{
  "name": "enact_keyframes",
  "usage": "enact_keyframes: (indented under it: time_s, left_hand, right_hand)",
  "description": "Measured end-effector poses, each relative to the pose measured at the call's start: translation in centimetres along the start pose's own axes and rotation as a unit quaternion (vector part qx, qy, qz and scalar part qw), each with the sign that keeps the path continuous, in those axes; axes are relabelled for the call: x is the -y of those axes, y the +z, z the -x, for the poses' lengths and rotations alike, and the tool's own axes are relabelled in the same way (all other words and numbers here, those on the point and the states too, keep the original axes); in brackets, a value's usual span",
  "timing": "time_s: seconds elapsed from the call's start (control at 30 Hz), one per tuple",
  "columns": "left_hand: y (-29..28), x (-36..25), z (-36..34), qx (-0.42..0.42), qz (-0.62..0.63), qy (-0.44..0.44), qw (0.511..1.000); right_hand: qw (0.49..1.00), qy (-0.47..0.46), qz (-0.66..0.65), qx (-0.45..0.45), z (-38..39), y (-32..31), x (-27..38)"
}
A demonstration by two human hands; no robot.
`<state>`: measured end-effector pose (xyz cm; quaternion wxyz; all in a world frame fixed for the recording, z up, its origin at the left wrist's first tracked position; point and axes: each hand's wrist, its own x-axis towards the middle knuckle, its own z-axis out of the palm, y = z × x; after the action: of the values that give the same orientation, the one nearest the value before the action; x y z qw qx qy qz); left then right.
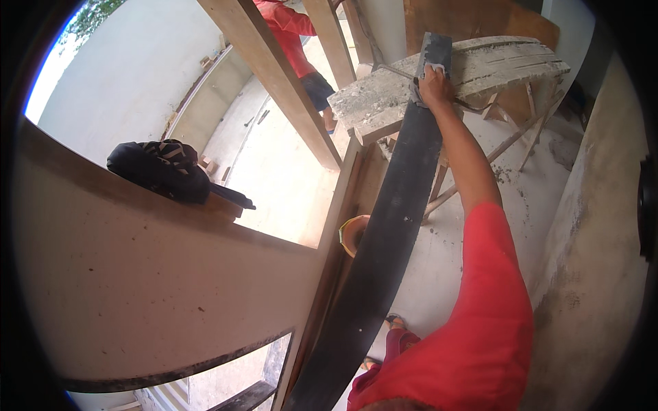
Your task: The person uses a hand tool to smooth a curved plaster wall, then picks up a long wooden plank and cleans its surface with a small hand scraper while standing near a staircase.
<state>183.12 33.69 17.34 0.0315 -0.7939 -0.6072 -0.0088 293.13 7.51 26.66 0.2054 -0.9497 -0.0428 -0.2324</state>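
A long black board [391, 240] runs from the lower edge up to a thick, plaster-crusted slab [507, 65], where its far end rests. My right hand [434, 89] is on the board near that far end, at the end of my outstretched, red-sleeved arm. Its fingers are closed around a crumpled greyish-white cloth [436, 68], pressed against the black surface. Small pale specks dot the board. My left hand is out of the picture.
Thin wooden legs [541, 130] support the slab. Left of the board are a round container [353, 236], a wooden frame post [274, 75], and a low wall [171, 294] bearing a black bag [161, 171]. Beyond the opening, another person in red [291, 34] stands.
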Motion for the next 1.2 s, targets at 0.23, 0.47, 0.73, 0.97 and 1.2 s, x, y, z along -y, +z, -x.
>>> enact_keyframes:
  time_s: [0.23,0.47,0.73,0.97,1.2]
  left_hand:
    - [0.4,1.1,-0.5,0.004,-0.002,0.013,1.000]
    - [2.0,6.1,2.6,0.004,-0.003,0.027,1.000]
    - [8.5,17.0,7.1,0.024,-0.133,0.160,0.978]
    - [16.8,16.1,8.8,0.157,0.209,-0.152,0.953]
    - [20.4,15.8,11.5,0.192,0.241,-0.237,0.921]
  right_hand:
    - [0.911,-0.296,-0.209,0.199,22.3,-10.7,2.9]
    - [0.735,0.149,-0.635,0.188,34.0,-15.6,-5.6]
    - [0.631,0.134,-0.610,0.460,48.0,-11.3,-0.1]
    - [0.661,0.159,-0.552,0.482,48.8,-15.0,5.9]
    - [0.654,0.167,-0.521,0.523,50.2,-17.9,5.5]
